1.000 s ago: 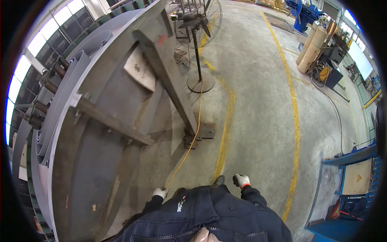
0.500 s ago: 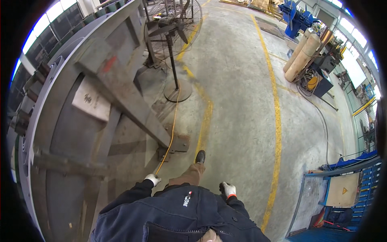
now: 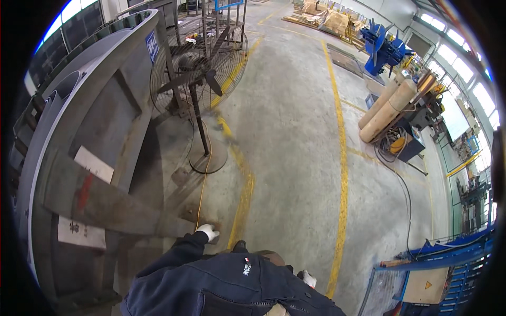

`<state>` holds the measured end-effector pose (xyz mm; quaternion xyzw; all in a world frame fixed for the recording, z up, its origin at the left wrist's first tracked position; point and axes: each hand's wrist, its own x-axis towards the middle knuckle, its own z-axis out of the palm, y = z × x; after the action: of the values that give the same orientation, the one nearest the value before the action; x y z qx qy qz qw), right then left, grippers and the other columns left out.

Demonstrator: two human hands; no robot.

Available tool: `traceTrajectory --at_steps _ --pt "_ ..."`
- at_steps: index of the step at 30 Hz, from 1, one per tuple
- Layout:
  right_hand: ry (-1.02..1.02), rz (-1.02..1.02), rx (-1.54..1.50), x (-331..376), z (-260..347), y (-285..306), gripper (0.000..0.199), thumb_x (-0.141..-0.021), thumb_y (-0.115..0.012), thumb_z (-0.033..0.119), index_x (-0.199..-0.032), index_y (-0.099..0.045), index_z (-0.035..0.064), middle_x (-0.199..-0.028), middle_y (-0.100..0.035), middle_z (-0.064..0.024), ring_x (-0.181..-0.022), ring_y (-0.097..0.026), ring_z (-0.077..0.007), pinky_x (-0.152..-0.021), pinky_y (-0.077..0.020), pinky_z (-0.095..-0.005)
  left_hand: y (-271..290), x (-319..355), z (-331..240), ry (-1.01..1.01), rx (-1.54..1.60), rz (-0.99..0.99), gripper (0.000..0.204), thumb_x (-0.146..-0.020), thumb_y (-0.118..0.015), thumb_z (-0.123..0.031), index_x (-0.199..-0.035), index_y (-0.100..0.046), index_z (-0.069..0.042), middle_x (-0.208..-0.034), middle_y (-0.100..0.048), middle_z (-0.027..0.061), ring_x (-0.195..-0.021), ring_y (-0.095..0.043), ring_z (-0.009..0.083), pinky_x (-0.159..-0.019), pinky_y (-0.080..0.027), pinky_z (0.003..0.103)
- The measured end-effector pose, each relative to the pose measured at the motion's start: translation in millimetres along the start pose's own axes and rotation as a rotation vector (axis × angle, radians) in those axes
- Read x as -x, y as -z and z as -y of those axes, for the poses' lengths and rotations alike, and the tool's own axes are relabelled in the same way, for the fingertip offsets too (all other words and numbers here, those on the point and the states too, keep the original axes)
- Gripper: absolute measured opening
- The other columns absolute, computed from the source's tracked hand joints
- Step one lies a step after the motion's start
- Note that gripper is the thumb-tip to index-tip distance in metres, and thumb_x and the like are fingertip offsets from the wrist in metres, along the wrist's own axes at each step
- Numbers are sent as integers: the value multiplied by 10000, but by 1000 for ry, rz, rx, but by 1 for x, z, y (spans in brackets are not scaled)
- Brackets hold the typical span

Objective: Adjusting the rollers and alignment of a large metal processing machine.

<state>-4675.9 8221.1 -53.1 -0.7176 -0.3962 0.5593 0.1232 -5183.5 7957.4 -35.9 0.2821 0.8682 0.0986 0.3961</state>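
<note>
My left hand, in a white work glove, is curled low in front of me beside the steel frame. An orange cable runs from it along the floor toward the fan, and the hand appears closed on that cable. My right hand, gloved in white as well, hangs by my right side. The jacket partly covers it, and its fingers do not show clearly. Ahead on the left stands a large pedestal fan with a wire cage and a round base.
A big grey steel structure with a slanting brace fills the left side. Yellow floor lines edge the concrete walkway. Gas cylinders stand on a cart at right, a hose trailing. A blue metal rack is near right.
I have walked forward: fan, brace and cylinders have shifted down or left in view. My left hand stays at the cable's near end; my right hand has dropped back, partly behind the jacket.
</note>
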Motion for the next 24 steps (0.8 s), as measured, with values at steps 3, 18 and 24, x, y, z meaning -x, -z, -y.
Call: traceTrajectory --at_steps 3,18,24 --pt "323 28 322 -42 7 -16 253 -906 -637 212 -857 -727 -20 -775 -729 -122 -604 -674 -240 -545 -526 -377 32 -66 -48 3 -36 56 574 -879 -611 -504 -1181 -687 -22 -1172 -666 261 -1117 -621 420 -968 -486 478" --pt "155 330 339 -361 402 -127 256 -885 -617 244 -832 -727 19 -759 -717 -104 -591 -669 -224 -566 -533 -363 129 -288 -171 291 166 -38 546 -860 -620 -511 -1122 -732 -45 -1092 -717 208 -1056 -672 359 -938 -504 451" --pt "183 403 208 -460 607 -222 248 -897 -629 226 -950 -720 1 -834 -731 -95 -657 -697 -201 -591 -550 -322 164 -380 -248 369 320 -7 513 -854 -623 -492 -1084 -745 -51 -1033 -724 215 -1015 -678 374 -911 -507 459"
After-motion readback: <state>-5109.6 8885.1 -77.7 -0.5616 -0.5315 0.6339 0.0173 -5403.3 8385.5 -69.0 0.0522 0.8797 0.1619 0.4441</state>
